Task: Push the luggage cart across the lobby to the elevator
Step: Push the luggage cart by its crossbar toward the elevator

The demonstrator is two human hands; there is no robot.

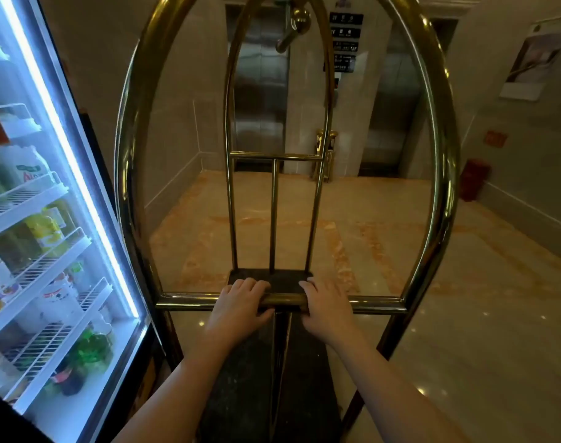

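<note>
A brass luggage cart [127,174] with arched tube frames and a dark carpeted deck fills the middle of the head view. Its deck carries nothing that I can see. My left hand [239,302] and my right hand [325,303] both grip the near horizontal brass crossbar [285,300], side by side with a short gap between them. Straight ahead, beyond the far arch, stand two shut steel elevator doors: one to the left [261,91] and one to the right [392,110], with a dark call panel and floor signs [344,43] on the wall between them.
A lit glass-door drinks fridge [49,219] stands close along the cart's left side. A small brass stand [325,155] sits by the wall between the elevators. A red box [474,183] rests at the right wall, under a poster [531,65]. Polished marble floor [384,219] stretches ahead.
</note>
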